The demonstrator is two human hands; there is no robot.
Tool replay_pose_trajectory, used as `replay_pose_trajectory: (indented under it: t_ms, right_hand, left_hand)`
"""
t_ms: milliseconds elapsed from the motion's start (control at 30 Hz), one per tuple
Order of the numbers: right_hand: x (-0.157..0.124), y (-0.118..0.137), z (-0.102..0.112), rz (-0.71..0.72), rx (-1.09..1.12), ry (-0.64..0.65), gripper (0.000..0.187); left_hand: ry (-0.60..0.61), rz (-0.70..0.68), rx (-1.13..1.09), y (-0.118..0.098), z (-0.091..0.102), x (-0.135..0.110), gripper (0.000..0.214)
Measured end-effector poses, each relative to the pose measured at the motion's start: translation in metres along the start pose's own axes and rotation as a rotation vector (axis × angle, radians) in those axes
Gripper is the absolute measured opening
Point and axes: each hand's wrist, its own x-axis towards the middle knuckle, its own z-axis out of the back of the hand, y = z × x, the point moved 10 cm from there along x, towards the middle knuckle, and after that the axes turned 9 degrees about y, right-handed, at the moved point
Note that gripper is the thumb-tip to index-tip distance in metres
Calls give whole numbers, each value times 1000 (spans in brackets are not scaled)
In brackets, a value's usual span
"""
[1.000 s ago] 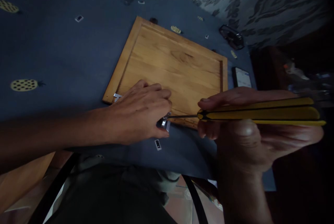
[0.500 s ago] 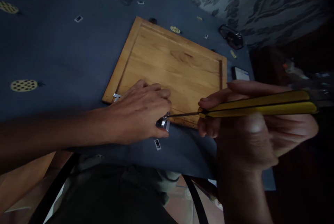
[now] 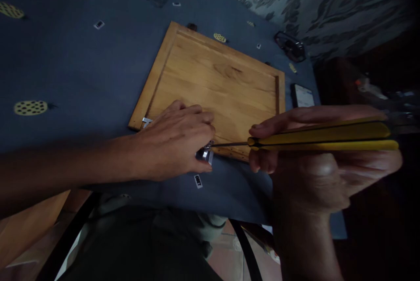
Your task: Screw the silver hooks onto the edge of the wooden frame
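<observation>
Wooden panel (image 3: pixel 216 84) near phone (image 3: pixel 303 96), left fingers (image 3: pixel 206 131) around metal fitting (image 3: pixel 208 157), right fingers (image 3: pixel 259 130) around yellow-handled tool (image 3: pixel 331 135).

The wooden panel (image 3: pixel 226 84) lies flat and slantwise on the tabletop (image 3: pixel 82 67), honey-brown, with a raised frame around a recessed middle and a dark knot in the grain. Small dark dots mark its near edge. A shiny metal hinge (image 3: pixel 206 155), partly hidden, sits at that edge and juts past it. The yellow-and-black screwdriver (image 3: pixel 308 138) points leftward, nearly level in view, its thin shaft reaching the hinge.
</observation>
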Motion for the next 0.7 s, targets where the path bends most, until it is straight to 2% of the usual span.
replay_pose_trajectory:
  t_ms: [133,333,467,600,700]
  right_hand:
    - [3,4,-3,46,-19,-9,22]
    - [9,13,-7,193,31,77,17]
    - [9,16,-7,179,26,32,13]
    - [6,10,-5,86,27,-4,27]
    - [5,9,-5,100,35,20,25]
  left_hand:
    - [-25,-19,8,0,0,-1,30]
    - [-28,-27,2,-1,1,-1,29]
    - [-17,-16,5,-1,1,0,30]
    - [-5,-7,15,-1,0,1,31]
    - [6,5,16,0,-1,1,31]
